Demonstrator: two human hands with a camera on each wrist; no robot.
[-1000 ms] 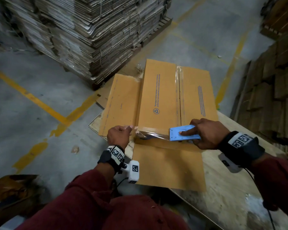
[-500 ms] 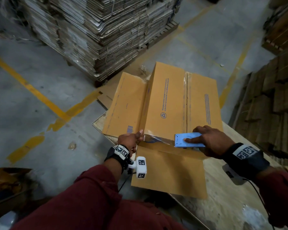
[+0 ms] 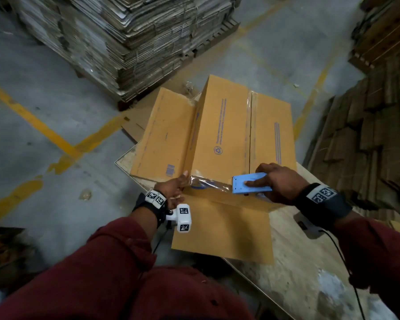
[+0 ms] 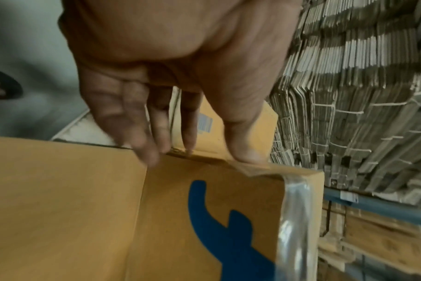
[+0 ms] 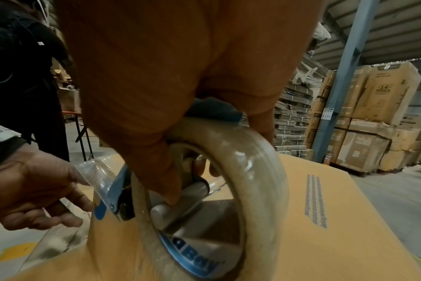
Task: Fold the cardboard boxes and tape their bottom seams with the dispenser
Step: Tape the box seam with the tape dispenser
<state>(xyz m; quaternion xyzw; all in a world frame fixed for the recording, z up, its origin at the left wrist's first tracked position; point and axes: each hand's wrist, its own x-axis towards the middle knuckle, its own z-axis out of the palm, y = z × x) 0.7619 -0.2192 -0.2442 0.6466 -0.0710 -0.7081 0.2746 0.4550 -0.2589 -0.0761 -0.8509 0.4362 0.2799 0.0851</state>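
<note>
A brown cardboard box (image 3: pixel 224 130) lies bottom up on the plywood table (image 3: pixel 298 262), its side flaps spread out. Clear tape runs along its middle seam (image 3: pixel 249 125). My right hand (image 3: pixel 277 183) grips the blue tape dispenser (image 3: pixel 249 185) at the box's near edge; its roll (image 5: pixel 252 171) fills the right wrist view. A strip of clear tape (image 3: pixel 208 182) stretches left from it to my left hand (image 3: pixel 176 188). There my thumb (image 4: pixel 243 152) presses the tape end onto the box's near left corner, and the fingers (image 4: pixel 142 133) lie fairly straight against the side.
A pallet of bundled flat cardboard (image 3: pixel 130 38) stands on the floor beyond the table. More cardboard stacks (image 3: pixel 367 135) rise at the right. Yellow lines (image 3: pixel 33 121) mark the concrete floor. Another person (image 5: pixel 24 76) stands to the left, and a blue column (image 5: pixel 344 76) stands beyond the box.
My left hand has carried the tape end from mid-air down to the box's near left corner and now presses it there. The dispenser has stayed at the near edge.
</note>
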